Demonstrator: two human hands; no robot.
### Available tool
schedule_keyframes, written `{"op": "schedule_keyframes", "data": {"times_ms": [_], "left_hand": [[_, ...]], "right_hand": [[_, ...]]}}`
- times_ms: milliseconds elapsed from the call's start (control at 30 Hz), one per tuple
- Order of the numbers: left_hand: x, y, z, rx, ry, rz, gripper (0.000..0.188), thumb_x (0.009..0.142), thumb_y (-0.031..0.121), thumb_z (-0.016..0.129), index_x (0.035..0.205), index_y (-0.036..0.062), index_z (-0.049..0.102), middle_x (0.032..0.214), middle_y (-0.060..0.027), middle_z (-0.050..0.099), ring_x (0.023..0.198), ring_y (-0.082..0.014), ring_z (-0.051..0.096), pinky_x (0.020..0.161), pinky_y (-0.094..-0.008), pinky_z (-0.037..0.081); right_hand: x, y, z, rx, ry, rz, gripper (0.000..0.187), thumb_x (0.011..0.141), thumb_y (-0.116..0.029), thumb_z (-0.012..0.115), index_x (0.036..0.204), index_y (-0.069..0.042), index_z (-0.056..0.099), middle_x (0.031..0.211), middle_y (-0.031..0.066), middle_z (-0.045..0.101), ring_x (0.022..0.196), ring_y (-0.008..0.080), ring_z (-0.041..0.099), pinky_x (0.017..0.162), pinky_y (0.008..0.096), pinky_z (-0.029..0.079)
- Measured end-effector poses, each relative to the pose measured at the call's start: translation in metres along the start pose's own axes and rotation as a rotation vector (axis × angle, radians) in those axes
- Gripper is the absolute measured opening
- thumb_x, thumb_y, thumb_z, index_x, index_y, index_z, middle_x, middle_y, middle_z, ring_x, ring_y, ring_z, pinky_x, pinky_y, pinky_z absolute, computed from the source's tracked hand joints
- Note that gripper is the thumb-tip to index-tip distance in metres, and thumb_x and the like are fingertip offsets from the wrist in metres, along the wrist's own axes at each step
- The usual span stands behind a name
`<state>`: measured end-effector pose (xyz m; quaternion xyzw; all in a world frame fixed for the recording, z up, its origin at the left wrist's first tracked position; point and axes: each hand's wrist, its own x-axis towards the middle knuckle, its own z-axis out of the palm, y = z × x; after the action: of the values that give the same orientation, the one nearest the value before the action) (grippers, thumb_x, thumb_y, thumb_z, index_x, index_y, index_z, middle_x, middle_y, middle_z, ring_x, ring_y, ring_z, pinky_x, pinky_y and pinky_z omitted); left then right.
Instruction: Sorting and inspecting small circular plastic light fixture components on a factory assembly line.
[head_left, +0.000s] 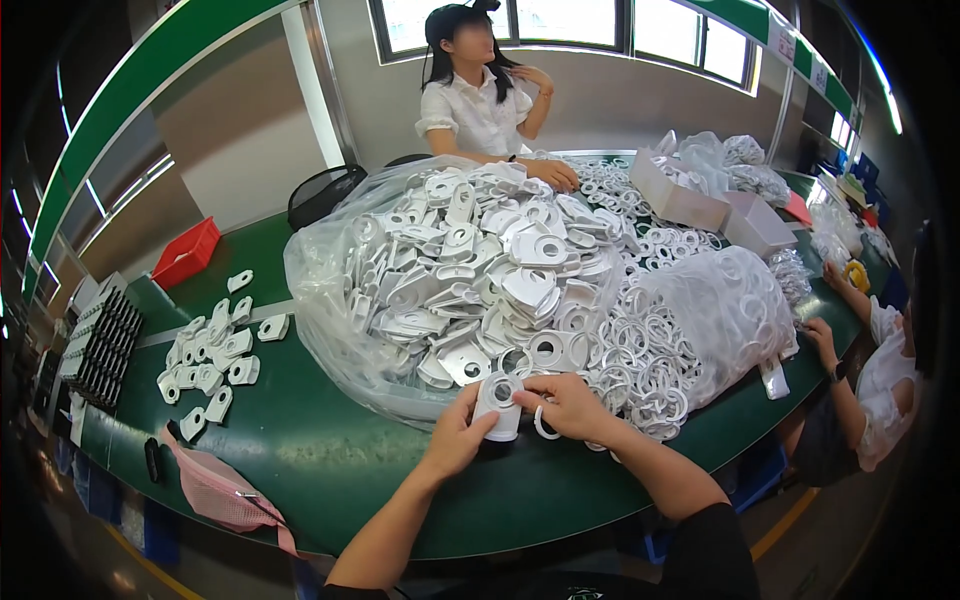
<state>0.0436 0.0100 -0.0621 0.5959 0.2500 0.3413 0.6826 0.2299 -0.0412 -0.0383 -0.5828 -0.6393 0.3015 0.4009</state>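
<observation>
My left hand [452,440] grips a white plastic plate [497,424] with a rounded end and a round hole, above the table's near edge. Fingertips of my right hand [572,408] meet the plate's right side by the hole. A white ring [541,424] hangs at the lower fingers of that hand, apart from the plate. Just beyond my hands lies a large heap of similar white plates [455,270] in an open clear plastic bag [318,290]. Right of it, loose white rings [640,350] are piled against my right wrist's far side.
More plates [205,355] lie scattered on the green table [330,475] at left, near a red bin [187,252], black stacked trays [100,345] and a pink pouch [222,485]. White boxes [685,200] stand far right. One person [475,110] sits opposite; another [860,370] works at right.
</observation>
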Motion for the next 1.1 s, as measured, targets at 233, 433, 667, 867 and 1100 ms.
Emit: {"op": "schedule_keyframes", "data": {"times_ms": [233,433,667,867,1100], "left_hand": [[0.005,0.043,-0.087,-0.109,0.826,0.355,0.027,0.086,0.011,0.051,0.113,0.006,0.05,0.092,-0.0058,0.059,0.077,-0.0099,0.057,0.06,-0.0199,0.046],[-0.002,0.058,-0.129,-0.123,1.082,0.596,0.068,0.09,0.025,0.052,0.14,0.0029,0.011,0.14,-0.0178,0.024,0.117,-0.026,0.042,0.091,-0.0347,0.041],[0.016,0.029,-0.053,1.179,0.349,0.512,0.024,0.077,0.008,0.056,0.101,0.0073,0.062,0.111,-0.0091,0.058,0.106,-0.0271,0.051,0.087,-0.036,0.041],[0.027,0.005,-0.039,1.459,0.14,0.566,0.028,0.074,0.01,0.058,0.102,0.012,0.062,0.115,-0.0082,0.056,0.117,-0.0306,0.043,0.094,-0.0441,0.035],[0.022,0.01,-0.037,1.434,0.105,0.545,0.022,0.073,0.01,0.063,0.095,0.0091,0.057,0.126,-0.0113,0.048,0.122,-0.032,0.039,0.099,-0.0434,0.031]], "right_hand": [[0.0,-0.002,-0.003,0.181,0.118,0.035,0.021,0.086,-0.021,0.055,0.086,-0.002,0.065,0.066,0.0049,0.063,0.058,0.0105,0.057,0.054,0.0245,0.043],[0.002,-0.005,-0.005,0.19,0.225,0.011,0.018,0.085,-0.019,0.058,0.09,-0.003,0.066,0.067,0.007,0.064,0.059,0.0116,0.059,0.054,0.0247,0.044],[0.003,-0.009,-0.02,0.013,0.397,-0.086,0.015,0.08,-0.014,0.064,0.09,-0.004,0.066,0.072,0.0076,0.065,0.062,0.0121,0.059,0.055,0.0246,0.043],[0.0,-0.018,-0.039,-0.124,0.39,-0.063,0.016,0.076,-0.014,0.067,0.09,-0.006,0.067,0.075,0.0082,0.065,0.066,0.0175,0.061,0.057,0.0273,0.045],[-0.003,-0.014,-0.037,-0.341,0.284,-0.108,0.013,0.074,-0.016,0.067,0.085,-0.009,0.066,0.08,0.0048,0.064,0.07,0.0245,0.062,0.062,0.0328,0.047]]}}
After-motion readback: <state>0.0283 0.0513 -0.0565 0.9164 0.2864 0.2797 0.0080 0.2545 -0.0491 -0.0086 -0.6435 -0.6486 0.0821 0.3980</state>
